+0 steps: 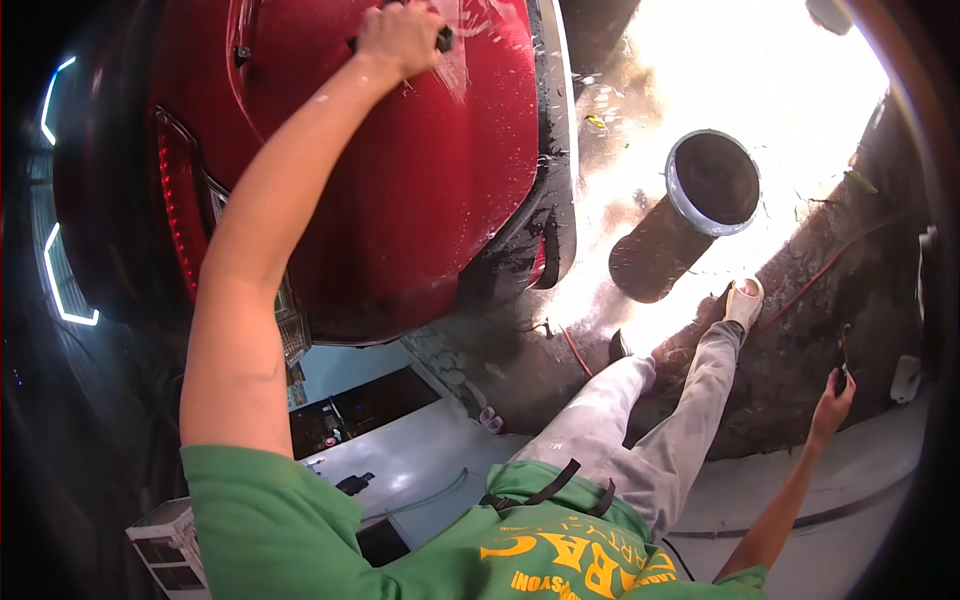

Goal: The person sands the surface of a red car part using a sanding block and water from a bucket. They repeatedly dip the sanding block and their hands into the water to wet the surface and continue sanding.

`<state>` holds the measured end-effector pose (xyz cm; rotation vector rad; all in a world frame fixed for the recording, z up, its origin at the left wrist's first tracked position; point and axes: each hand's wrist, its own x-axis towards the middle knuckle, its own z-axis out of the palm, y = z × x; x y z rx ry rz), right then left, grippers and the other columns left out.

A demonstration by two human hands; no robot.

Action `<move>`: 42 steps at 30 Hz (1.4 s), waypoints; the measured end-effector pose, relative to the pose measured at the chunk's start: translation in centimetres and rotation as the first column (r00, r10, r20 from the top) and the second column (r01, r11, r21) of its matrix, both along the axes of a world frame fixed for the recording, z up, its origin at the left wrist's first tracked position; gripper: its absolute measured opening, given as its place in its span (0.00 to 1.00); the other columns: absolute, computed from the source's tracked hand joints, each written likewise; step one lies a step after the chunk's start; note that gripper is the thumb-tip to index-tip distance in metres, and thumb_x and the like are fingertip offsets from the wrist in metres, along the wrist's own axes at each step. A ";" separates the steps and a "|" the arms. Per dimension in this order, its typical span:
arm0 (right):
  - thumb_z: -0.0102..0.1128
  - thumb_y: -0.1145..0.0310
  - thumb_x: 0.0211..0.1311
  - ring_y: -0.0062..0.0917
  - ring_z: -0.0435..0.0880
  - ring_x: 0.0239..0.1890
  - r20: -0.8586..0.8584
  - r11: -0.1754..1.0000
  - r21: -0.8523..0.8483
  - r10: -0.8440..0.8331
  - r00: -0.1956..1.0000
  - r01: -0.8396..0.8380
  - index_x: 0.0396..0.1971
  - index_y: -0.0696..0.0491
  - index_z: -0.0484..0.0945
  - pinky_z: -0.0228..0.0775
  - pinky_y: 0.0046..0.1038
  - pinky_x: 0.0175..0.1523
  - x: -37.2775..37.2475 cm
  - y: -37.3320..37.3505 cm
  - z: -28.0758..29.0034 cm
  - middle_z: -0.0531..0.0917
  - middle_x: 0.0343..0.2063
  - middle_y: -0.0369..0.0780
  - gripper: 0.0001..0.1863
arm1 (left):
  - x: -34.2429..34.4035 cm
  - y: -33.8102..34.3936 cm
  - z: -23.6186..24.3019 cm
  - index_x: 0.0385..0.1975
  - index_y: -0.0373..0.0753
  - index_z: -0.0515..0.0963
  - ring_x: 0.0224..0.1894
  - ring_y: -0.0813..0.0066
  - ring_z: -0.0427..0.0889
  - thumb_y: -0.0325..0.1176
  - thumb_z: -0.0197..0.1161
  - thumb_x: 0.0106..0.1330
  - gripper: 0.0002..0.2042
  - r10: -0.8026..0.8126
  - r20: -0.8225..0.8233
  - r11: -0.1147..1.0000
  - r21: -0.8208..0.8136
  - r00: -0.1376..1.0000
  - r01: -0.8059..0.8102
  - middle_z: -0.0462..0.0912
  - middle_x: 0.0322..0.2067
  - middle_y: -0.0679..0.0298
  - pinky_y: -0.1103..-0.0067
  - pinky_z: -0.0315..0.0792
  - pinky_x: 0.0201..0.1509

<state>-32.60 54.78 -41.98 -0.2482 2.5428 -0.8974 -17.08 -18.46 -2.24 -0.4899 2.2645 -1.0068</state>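
My left hand (398, 40) reaches far forward onto the wet red body panel (400, 200) of a vehicle. Its fingers are closed over a small black thing (445, 39), whose dark ends stick out on both sides of the hand. Most of that thing is hidden, so its kind cannot be made out. White streaks of water or suds mark the panel around it. Low on the right, away from the vehicle, my right hand (832, 403) grips a small dark handle (840, 380) with a thin tip pointing up.
A round bucket (676, 205) with a pale rim and dark inside stands on the wet, brightly lit ground (610, 110). A thin red hose or cord (815, 280) runs near my foot. Left of the panel is a red tail light (175, 200). An air-conditioner-like white box (165, 545) sits lower left.
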 end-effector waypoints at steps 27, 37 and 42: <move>0.54 0.76 0.67 0.30 0.82 0.50 0.762 0.516 -0.622 0.572 0.304 0.588 0.59 0.64 0.69 0.81 0.36 0.54 18.5 -36.7 23.0 0.80 0.50 0.45 0.22 | 15.7 21.8 -2.8 0.56 0.49 0.78 0.45 0.59 0.86 0.52 0.71 0.56 0.28 0.841 -0.137 0.258 0.952 0.523 -0.165 0.85 0.46 0.57 0.68 0.77 0.54; 0.48 0.85 0.68 0.34 0.84 0.48 0.559 0.487 -0.812 0.807 0.190 0.323 0.58 0.68 0.72 0.79 0.36 0.58 16.2 -35.8 25.0 0.82 0.47 0.47 0.19 | 17.1 22.5 -4.2 0.36 0.33 0.86 0.39 0.74 0.84 0.26 0.69 0.61 0.06 0.939 -0.212 0.181 0.974 0.271 0.135 0.86 0.35 0.59 0.78 0.76 0.45; 0.46 0.83 0.53 0.31 0.82 0.53 0.552 0.428 -0.829 0.728 0.407 0.360 0.65 0.63 0.66 0.73 0.27 0.56 11.7 -40.9 24.5 0.81 0.46 0.45 0.34 | 13.8 18.0 4.4 0.33 0.35 0.86 0.37 0.73 0.84 0.26 0.68 0.61 0.04 0.871 -0.362 0.373 0.927 0.332 0.031 0.86 0.32 0.59 0.78 0.75 0.45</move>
